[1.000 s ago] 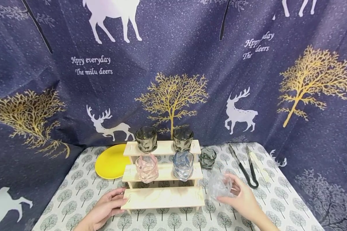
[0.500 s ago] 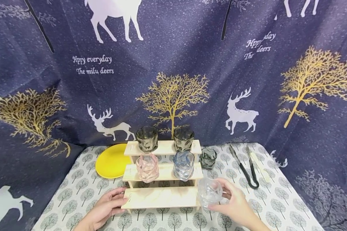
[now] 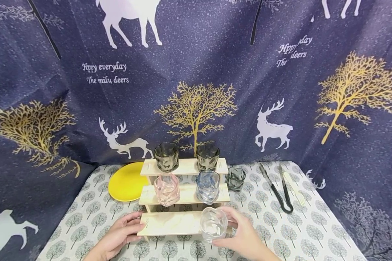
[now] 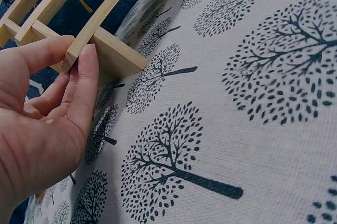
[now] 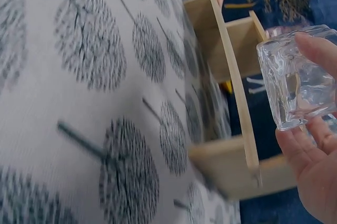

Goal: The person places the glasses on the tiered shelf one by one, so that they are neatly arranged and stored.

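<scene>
A three-tier wooden shelf (image 3: pixel 170 224) stands in the middle of the table. My left hand (image 3: pixel 122 232) pinches the left end of its lowest board, and in the left wrist view the thumb and fingers (image 4: pixel 87 79) meet at that board end. My right hand (image 3: pixel 240 233) grips a clear glass tumbler (image 3: pixel 213 224) by its side, at the right part of the lowest board. In the right wrist view the tumbler (image 5: pixel 295 76) appears just above the board, apart from it. A pink glass (image 3: pixel 167 190) and a blue glass (image 3: pixel 207 187) sit on the middle board.
Two dark grey glasses (image 3: pixel 166 157) stand on the top board. Another dark glass (image 3: pixel 235 179) is on the table right of the shelf. A yellow plate (image 3: pixel 127 183) lies behind left; black-handled tongs (image 3: pixel 281 194) and a pale fork (image 3: pixel 294 188) lie at the right.
My right hand has carried the clear tumbler leftward, from beside the shelf to the lowest board's right part. My left hand has stayed at the board's left end.
</scene>
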{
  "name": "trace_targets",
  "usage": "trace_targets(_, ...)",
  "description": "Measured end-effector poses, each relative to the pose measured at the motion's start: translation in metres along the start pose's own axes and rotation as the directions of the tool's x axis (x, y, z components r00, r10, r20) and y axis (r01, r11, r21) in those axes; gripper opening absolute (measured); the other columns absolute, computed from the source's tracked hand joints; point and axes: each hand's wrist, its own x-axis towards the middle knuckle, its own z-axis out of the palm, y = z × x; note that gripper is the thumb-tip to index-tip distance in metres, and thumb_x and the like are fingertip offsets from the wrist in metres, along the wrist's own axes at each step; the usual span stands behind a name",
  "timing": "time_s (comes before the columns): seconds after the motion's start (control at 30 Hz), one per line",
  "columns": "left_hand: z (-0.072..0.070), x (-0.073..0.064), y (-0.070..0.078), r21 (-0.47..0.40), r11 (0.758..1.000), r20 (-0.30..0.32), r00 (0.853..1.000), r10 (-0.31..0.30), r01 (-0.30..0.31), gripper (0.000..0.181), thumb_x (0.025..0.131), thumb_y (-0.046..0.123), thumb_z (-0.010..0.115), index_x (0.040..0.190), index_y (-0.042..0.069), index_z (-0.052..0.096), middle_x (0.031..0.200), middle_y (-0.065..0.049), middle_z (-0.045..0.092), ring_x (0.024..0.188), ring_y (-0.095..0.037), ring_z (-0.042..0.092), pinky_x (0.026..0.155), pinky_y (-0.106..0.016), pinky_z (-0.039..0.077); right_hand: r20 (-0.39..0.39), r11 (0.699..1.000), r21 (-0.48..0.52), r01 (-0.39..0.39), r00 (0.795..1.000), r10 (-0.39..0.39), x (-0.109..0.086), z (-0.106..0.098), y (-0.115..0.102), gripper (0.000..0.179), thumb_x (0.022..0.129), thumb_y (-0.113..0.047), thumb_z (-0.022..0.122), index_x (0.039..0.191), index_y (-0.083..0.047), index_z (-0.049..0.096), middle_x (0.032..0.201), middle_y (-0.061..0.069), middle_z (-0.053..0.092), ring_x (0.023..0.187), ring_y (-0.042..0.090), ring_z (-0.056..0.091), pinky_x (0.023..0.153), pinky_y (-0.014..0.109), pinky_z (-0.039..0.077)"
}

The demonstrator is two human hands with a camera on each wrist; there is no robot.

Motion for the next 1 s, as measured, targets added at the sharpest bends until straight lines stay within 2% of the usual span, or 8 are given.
trace_targets(0.13, 0.0, 0.0, 0.001, 0.001, 1.0, 0.008, 1.0, 0.002, -0.002, 0.075, 0.103, 0.016, 0.065, 0.158, -0.011, 0.022, 0.121, -0.007, 0.066, 0.103, -0.022, 0.069, 0.083, -0.033, 0.06, 0.035, 0.997, 0.072, -0.028, 0.999, 0.026, 0.005, 0.016, -0.002, 0.078, 0.069, -0.02, 0.098, 0.137, -0.022, 0.059, 0.122, 0.001, 0.07, 0.108, 0.022, 0.069, 0.095, 0.035, 0.057)
trace_targets(0.27, 0.001, 0.0, 0.001, 0.012, 1.0, -0.003, 1.0, 0.004, -0.004, 0.076, 0.103, 0.016, 0.066, 0.158, -0.011, 0.022, 0.121, -0.006, 0.066, 0.103, -0.023, 0.069, 0.083, -0.033, 0.06, 0.048, 0.995, 0.098, -0.028, 0.999, 0.024, 0.013, 0.033, -0.006, 0.076, 0.07, -0.023, 0.098, 0.135, -0.023, 0.059, 0.122, -0.001, 0.07, 0.112, 0.022, 0.068, 0.099, 0.035, 0.054)
trace_targets(0.5, 0.001, 0.001, -0.001, 0.021, 1.0, -0.009, 1.0, 0.019, -0.019, 0.074, 0.102, 0.015, 0.067, 0.157, -0.012, 0.024, 0.121, -0.007, 0.066, 0.103, -0.023, 0.068, 0.083, -0.034, 0.06, 0.055, 0.995, 0.1, 0.014, 0.998, -0.019, 0.027, 0.063, -0.006, 0.076, 0.069, -0.024, 0.099, 0.133, -0.024, 0.057, 0.123, 0.0, 0.07, 0.113, 0.022, 0.067, 0.1, 0.034, 0.053)
trace_targets(0.77, 0.0, 0.0, -0.001, 0.018, 1.0, -0.004, 1.0, 0.013, -0.013, 0.077, 0.103, 0.015, 0.066, 0.158, -0.013, 0.02, 0.121, -0.005, 0.066, 0.104, -0.022, 0.069, 0.084, -0.034, 0.06, 0.078, 0.987, 0.162, -0.003, 0.997, -0.01, 0.045, 0.094, -0.008, 0.076, 0.068, -0.017, 0.099, 0.131, -0.022, 0.057, 0.122, 0.0, 0.068, 0.111, 0.019, 0.067, 0.099, 0.033, 0.054)
trace_targets(1.0, 0.0, 0.0, -0.002, 0.017, 1.0, 0.005, 1.0, 0.018, -0.018, 0.077, 0.103, 0.015, 0.065, 0.158, -0.013, 0.019, 0.122, -0.006, 0.066, 0.103, -0.022, 0.068, 0.083, -0.033, 0.06, 0.083, 0.985, 0.165, -0.04, 0.996, 0.027, 0.055, 0.109, -0.009, 0.076, 0.067, -0.016, 0.1, 0.129, -0.023, 0.056, 0.121, -0.003, 0.066, 0.112, 0.015, 0.064, 0.099, 0.03, 0.054)
